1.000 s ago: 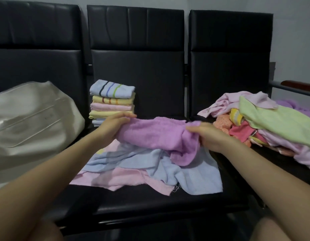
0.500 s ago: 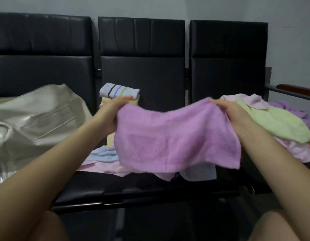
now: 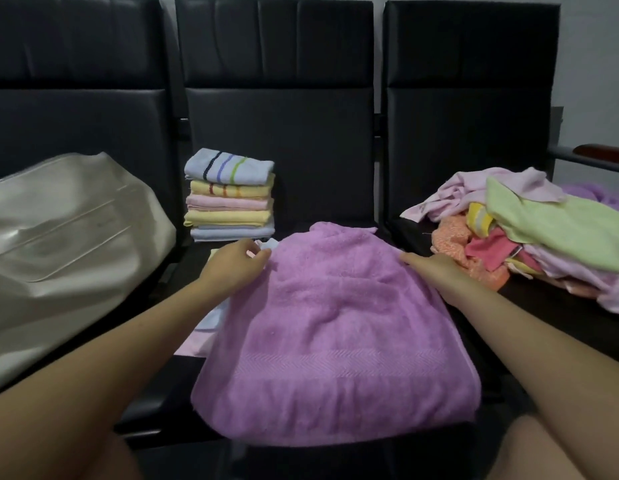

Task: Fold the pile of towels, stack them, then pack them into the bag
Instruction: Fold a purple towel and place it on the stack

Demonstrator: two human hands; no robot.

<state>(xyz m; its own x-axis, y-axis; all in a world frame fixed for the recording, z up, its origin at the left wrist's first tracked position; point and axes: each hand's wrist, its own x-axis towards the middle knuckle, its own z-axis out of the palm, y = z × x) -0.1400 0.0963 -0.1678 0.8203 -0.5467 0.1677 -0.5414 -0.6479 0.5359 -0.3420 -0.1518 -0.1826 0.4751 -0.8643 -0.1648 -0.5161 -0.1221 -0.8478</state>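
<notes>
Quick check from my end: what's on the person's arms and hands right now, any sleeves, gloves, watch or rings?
Both forearms are bare up to the frame edge, with no sleeves showing. The left hand and right hand wear no gloves; no watch, bracelet or ring is visible.

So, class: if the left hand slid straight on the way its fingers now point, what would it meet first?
The left hand points right, so probably the purple towel's raised fold, which its fingertips already touch; depth is unclear.
</notes>
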